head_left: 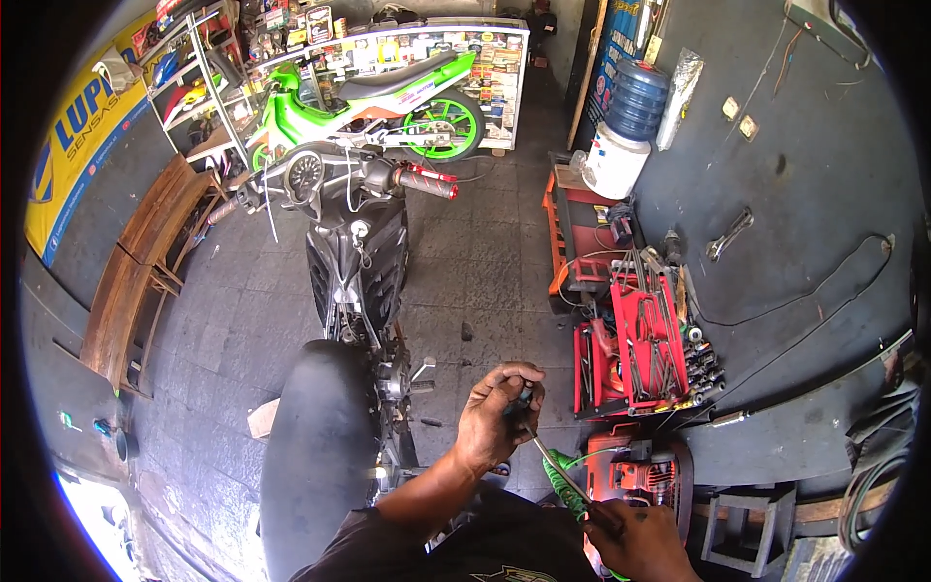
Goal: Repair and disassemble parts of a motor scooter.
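Note:
My left hand [490, 422] is raised in front of my body, its fingers closed around a small dark part [522, 400] mostly hidden by them. Lower and to the right, my right hand [648, 543] is wrapped round the dark handle of a screwdriver [562, 468]. Its long metal shaft slants up to the left, and the tip meets the part in my left hand. Whether the tip sits in the part or only touches it, I cannot tell. Just left of my hands stands a partly stripped black motorcycle [320, 446] with its long seat toward me.
A red tool chest [645, 339] with trays of wrenches and sockets stands along the right wall. Below it are a red-orange compressor [635, 475] and a green coiled hose [565, 482]. A green motorcycle [378, 102] fronts a glass display case. A wooden bench [145, 262] lines the left wall.

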A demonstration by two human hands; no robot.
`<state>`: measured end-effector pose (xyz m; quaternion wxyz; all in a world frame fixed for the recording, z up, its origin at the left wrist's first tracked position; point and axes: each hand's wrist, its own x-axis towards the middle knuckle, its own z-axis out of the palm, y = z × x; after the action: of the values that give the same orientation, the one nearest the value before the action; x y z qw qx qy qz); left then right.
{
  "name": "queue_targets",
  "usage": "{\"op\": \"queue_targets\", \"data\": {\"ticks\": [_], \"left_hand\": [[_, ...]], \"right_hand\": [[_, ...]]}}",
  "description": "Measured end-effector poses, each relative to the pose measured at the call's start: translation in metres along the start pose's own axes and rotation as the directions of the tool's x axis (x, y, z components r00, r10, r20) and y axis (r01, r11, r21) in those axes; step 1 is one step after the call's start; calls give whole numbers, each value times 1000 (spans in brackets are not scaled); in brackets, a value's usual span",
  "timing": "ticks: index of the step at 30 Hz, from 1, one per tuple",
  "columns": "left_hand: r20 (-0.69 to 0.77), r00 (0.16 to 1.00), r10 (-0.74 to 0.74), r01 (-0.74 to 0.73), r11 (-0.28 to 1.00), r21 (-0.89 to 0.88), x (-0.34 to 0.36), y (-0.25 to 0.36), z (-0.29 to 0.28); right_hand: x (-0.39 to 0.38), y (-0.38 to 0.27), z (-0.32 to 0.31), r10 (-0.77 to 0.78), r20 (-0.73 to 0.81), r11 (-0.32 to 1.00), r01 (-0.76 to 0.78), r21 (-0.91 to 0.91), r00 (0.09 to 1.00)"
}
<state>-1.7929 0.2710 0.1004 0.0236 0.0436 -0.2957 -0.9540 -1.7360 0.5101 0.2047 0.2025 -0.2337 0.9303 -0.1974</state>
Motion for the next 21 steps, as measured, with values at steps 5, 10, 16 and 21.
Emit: {"op": "queue_targets", "data": {"ticks": [5, 10, 16, 21], "left_hand": [[16, 1000, 1, -1, 1000, 11, 0, 3, -2], [-70, 997, -13, 15, 1000, 17, 4, -1, -7], [-47, 999, 10, -5, 996, 93, 1, -1, -8], [-50, 998, 42, -31, 978, 205, 1, -3, -3]], "right_hand": [[1, -7, -4, -20, -21, 997, 21, 71, 1000], [0, -13, -7, 11, 79, 1000, -12, 23, 997], [1, -15, -2, 5, 27, 999, -6, 36, 1000], [7, -26, -4, 49, -18, 999, -49, -21, 999]]}}
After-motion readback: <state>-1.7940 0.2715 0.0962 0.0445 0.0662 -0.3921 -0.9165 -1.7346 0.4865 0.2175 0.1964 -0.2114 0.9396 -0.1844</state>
